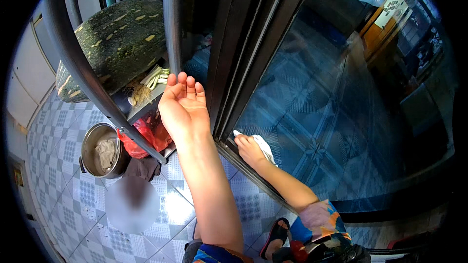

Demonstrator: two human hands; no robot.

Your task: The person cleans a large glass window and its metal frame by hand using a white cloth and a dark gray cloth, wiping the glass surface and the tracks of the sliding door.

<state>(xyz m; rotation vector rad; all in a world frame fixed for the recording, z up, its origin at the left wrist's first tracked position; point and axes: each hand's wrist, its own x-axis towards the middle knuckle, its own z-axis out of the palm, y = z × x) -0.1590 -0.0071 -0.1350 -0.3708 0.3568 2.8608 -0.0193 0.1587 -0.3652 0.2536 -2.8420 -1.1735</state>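
My left hand [183,104] is raised with its fingers straight and close together, resting against the edge of the dark sliding-door frame [229,68]; it holds nothing. Lower down, my right hand [248,150] is closed on a white cloth [265,147] and presses it to the bottom corner of the glass door pane [331,107], just above the door's lower track [253,178]. The glass reflects a blue patterned floor.
A large dark green speckled gourd [117,39] lies on a shelf at upper left, with pale stalks [156,78] beside it. Below are a red plastic bag [146,136] and a metal pot [100,151] on the tiled floor [87,199]. A grey bar [73,53] slants across. My sandalled foot [275,236] is at the bottom.
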